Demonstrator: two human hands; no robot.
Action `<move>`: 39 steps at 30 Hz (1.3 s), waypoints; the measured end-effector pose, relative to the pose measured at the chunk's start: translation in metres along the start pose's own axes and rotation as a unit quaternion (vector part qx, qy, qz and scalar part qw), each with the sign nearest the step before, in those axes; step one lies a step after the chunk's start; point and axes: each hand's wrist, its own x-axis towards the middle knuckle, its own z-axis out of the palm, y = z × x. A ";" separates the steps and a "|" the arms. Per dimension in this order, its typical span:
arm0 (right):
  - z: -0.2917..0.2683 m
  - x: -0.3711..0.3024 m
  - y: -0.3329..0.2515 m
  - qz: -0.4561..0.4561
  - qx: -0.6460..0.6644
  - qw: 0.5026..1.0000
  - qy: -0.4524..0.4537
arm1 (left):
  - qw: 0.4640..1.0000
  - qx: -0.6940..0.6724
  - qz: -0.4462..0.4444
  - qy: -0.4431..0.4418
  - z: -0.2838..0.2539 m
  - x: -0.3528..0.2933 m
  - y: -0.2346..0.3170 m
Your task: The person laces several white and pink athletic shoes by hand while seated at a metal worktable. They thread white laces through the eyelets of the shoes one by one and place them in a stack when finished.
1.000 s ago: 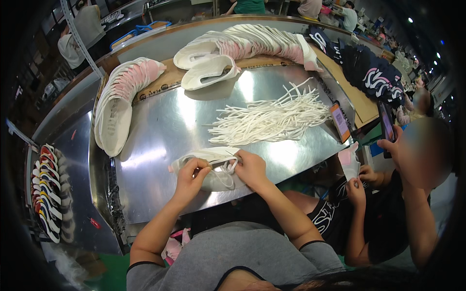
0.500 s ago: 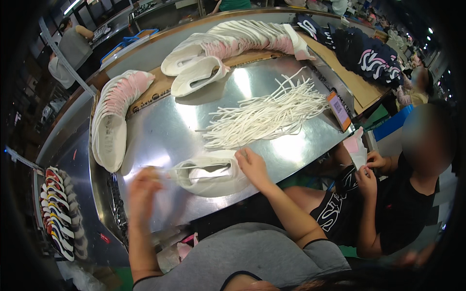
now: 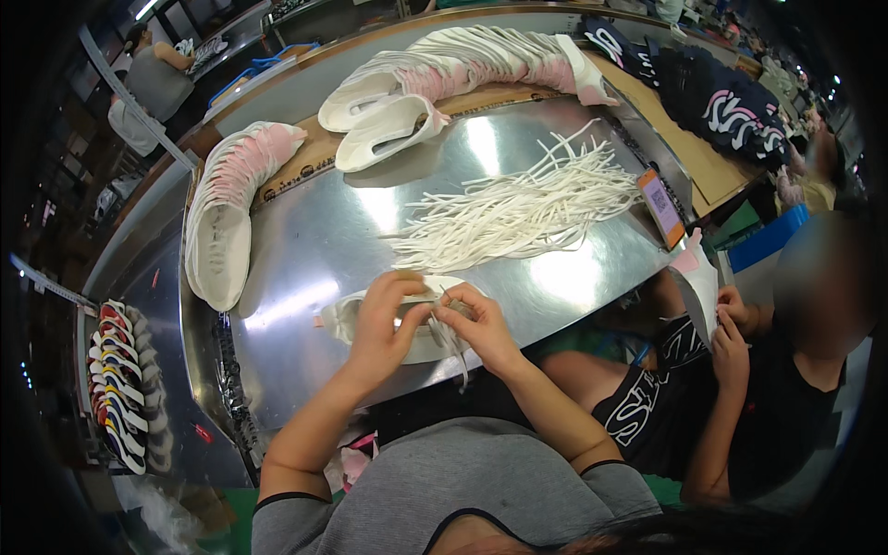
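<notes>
A white shoe upper [image 3: 421, 351] lies on the steel table in front of me, partly covered by my hands. Above its opening, my left hand [image 3: 384, 319] and my right hand [image 3: 481, 326] meet, each with thumb and finger pinched together. Between them is a thin white shoelace [image 3: 451, 340], one end of which dangles over the near side of the upper. The exact spot where the fingertips grip it is partly hidden. Just beyond the upper spreads a loose pile of white shoelaces [image 3: 527, 217].
Nested white uppers with pink lining form a curved row at the back [image 3: 472, 69] and another row on the left [image 3: 222, 213]. An orange-edged card [image 3: 659, 208] stands by the right edge. Close on my right, a seated person handles a white piece [image 3: 698, 282]. Dark uppers [image 3: 721, 102] lie beyond.
My left hand, out to the left pulling a shoelace taut, has come in over the upper. The right hand has shifted slightly and now pinches beside it. The view has shifted slightly.
</notes>
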 end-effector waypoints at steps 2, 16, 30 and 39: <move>-0.002 0.006 0.001 -0.020 0.007 0.999 0.026 | 0.989 0.132 -0.011 0.071 -0.013 -0.021 -0.003; 0.016 0.011 0.011 0.033 -0.209 0.971 0.115 | 0.871 -0.203 -0.448 -0.010 0.009 -0.022 -0.038; 0.022 -0.019 -0.001 -0.081 -0.305 0.947 0.062 | 0.893 -0.203 -0.367 0.166 0.031 -0.048 -0.031; 0.001 -0.016 -0.013 -0.071 -0.373 0.924 -0.040 | 0.916 -0.175 -0.327 0.156 0.035 -0.052 -0.033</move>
